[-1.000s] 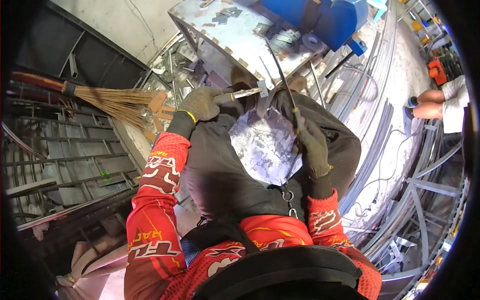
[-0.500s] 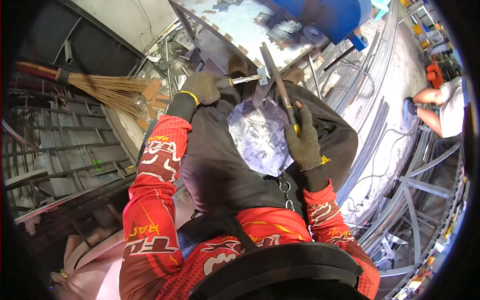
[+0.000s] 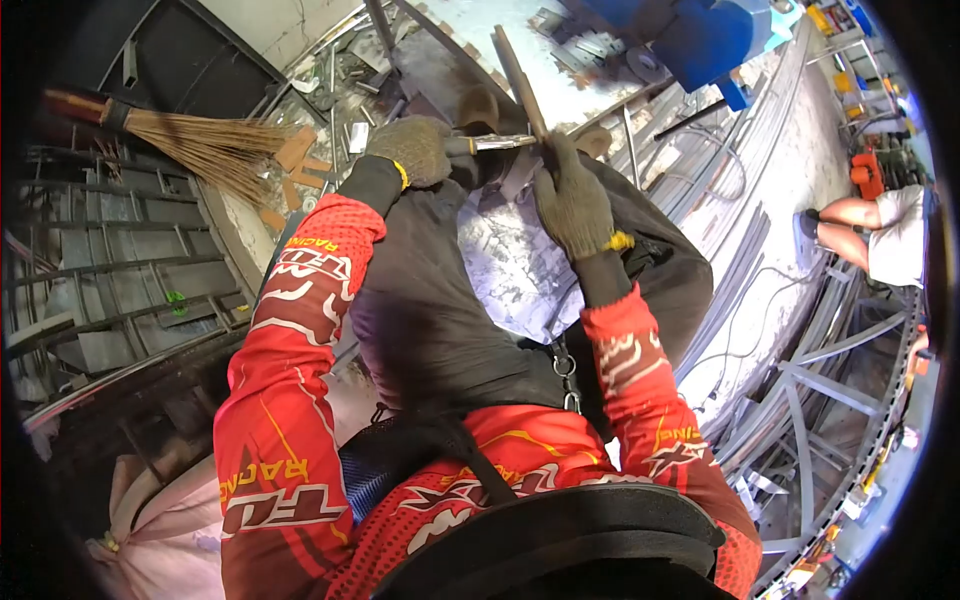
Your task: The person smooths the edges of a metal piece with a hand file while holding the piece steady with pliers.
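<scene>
My gloved left hand (image 3: 412, 152) is closed around a hand tool with a silver metal shaft (image 3: 500, 142), which points to the right. Its exact kind I cannot make out. The tip reaches a long brownish metal bar (image 3: 518, 80). My gloved right hand (image 3: 577, 208) is closed on the lower part of that bar, whose upper end slants up and to the left. The bar's bottom end is hidden by the glove. Both hands are above the gap between my knees, over a pale, dusty floor (image 3: 510, 260).
A straw broom (image 3: 200, 145) lies left, above a metal grid frame (image 3: 120, 255). Scrap pieces litter the floor ahead, near a blue machine part (image 3: 700, 40). Long metal bars (image 3: 735, 270) lie at right. Another person's legs (image 3: 845, 225) show at far right.
My right hand has moved up and left along the bar and now wraps it near the tool's tip. A small plate at that tip is no longer visible. The view has shifted slightly.
</scene>
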Action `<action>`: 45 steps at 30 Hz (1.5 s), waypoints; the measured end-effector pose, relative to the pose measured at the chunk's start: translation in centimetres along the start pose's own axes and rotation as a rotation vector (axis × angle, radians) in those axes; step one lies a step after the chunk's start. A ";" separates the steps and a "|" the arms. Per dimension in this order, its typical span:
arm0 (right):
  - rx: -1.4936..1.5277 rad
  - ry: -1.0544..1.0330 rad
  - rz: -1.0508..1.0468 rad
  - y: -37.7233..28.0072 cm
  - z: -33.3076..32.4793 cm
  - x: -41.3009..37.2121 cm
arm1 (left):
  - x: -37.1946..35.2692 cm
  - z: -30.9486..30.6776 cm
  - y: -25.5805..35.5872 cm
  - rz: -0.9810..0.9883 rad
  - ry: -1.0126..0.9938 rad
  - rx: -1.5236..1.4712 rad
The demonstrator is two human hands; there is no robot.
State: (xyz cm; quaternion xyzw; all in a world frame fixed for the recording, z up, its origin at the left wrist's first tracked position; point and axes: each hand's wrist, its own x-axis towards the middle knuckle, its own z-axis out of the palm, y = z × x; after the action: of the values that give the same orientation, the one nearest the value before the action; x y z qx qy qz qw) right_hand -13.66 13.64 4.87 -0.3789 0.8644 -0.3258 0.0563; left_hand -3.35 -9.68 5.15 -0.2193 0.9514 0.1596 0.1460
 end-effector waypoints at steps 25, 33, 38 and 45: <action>0.095 -0.097 0.130 2.4 -2.0 -11.6 | -0.3 -1.1 0.8 0.005 -0.009 0.111; 0.121 -0.142 0.130 1.4 0.1 -2.2 | -0.4 -0.5 0.7 0.043 0.055 0.101; 0.107 -0.103 0.132 1.6 -0.4 -3.9 | -0.2 -1.0 1.1 0.017 0.034 0.099; 0.124 -0.078 0.103 2.3 -1.4 -9.8 | -0.1 0.3 -0.1 0.073 0.089 0.094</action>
State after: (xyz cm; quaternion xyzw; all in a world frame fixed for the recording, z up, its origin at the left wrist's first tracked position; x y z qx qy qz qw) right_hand -8.63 22.27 3.10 -0.3423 0.8579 -0.3605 0.1301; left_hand -3.13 -9.55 4.90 -0.1842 0.9708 0.1100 0.1076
